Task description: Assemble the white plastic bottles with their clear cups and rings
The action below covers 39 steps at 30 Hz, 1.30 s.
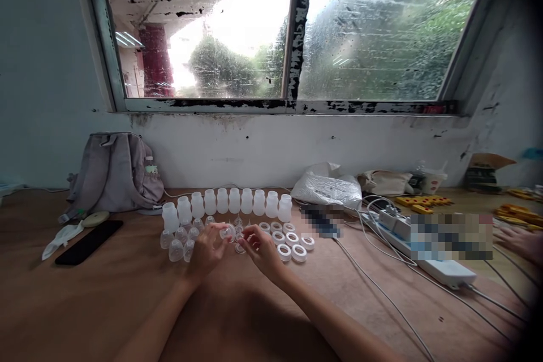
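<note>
My left hand [207,249] pinches a clear round cap [228,232] between thumb and fingers, its round face turned toward me. Just to the right, my right hand [261,246] has its fingertips drawn together; whatever may be in them is too small to make out. Between and behind the hands stand clear teats [238,222], partly hidden by my fingers. Left of my left hand are several clear domed caps [176,250]. White screw rings [299,253] lie to the right of my right hand. Behind everything, frosted baby bottles [222,201] stand in a curved row.
At the left are a grey backpack [112,172], a black phone [90,242] and a white strap-like item [61,240]. A silvery plastic bag [326,186], a power strip [441,271] and cables lie right. Another person's hand [520,240] shows at the right edge.
</note>
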Each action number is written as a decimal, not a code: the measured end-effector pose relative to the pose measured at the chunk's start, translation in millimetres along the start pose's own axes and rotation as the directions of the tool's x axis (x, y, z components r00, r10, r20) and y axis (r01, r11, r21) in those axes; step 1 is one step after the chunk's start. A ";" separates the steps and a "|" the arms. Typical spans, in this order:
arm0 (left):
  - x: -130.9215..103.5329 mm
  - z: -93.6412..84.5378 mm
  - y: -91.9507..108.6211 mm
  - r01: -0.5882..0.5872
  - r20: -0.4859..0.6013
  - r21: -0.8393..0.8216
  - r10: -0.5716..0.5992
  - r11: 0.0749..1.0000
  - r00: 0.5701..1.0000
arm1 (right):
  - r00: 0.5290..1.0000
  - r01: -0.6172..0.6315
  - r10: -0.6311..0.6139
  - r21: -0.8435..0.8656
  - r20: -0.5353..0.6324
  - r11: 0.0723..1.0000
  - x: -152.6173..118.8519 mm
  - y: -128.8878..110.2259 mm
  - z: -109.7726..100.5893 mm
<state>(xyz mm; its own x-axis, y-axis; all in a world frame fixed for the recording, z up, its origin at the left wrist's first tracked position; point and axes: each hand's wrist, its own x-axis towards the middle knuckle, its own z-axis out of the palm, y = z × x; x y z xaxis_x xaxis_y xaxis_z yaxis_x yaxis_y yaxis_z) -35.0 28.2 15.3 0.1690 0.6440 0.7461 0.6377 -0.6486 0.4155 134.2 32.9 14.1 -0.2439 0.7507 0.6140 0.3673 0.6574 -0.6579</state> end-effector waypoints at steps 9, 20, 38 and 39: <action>-5.6 8.3 6.1 0.129 0.128 -0.189 -0.106 0.974 0.986 | 0.985 0.149 -0.142 -0.076 0.094 0.986 -5.1 3.5 5.9; 38.5 -58.0 -76.8 0.473 -0.421 0.244 -0.347 0.847 0.838 | 0.999 0.015 -0.024 -0.221 -0.037 0.975 -2.7 18.0 1.7; 24.8 -50.2 -30.6 0.009 -0.195 0.426 0.082 0.905 0.977 | 0.988 -0.064 0.071 0.050 -0.139 0.997 1.7 -0.4 -9.0; 21.7 -39.7 -19.3 -0.098 -0.107 0.418 0.156 0.903 0.982 | 0.989 -0.072 0.084 0.104 -0.124 0.992 1.7 -2.8 -10.4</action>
<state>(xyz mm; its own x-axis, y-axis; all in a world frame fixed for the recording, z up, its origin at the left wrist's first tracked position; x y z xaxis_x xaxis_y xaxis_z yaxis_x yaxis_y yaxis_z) -73.5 38.6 44.1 0.1853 0.4878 0.8531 0.8737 -0.4791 0.0842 142.1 31.7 21.5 -0.0985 0.7896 0.6057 0.2883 0.6052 -0.7420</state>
